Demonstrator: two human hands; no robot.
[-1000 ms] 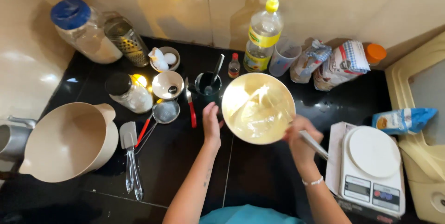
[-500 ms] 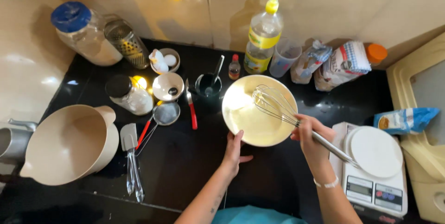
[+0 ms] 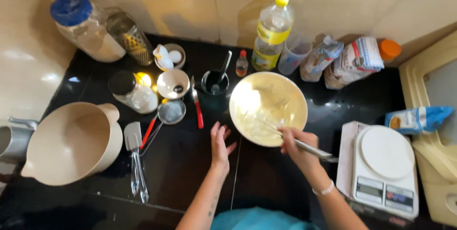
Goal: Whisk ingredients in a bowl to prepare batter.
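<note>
A cream mixing bowl with pale batter stands on the black counter. My right hand is at the bowl's near rim, gripping the metal handle of a wire whisk whose loops reach into the batter. My left hand rests flat on the counter just left of the bowl, fingers spread and holding nothing.
A white kitchen scale sits to the right. A large beige jug bowl, spatula, sieve, red-handled knife, small bowls, jars, an oil bottle and flour bags line the left and back.
My left hand left the bowl's rim and came down flat on the counter. The whisk swung from the bowl's upper part to its near side.
</note>
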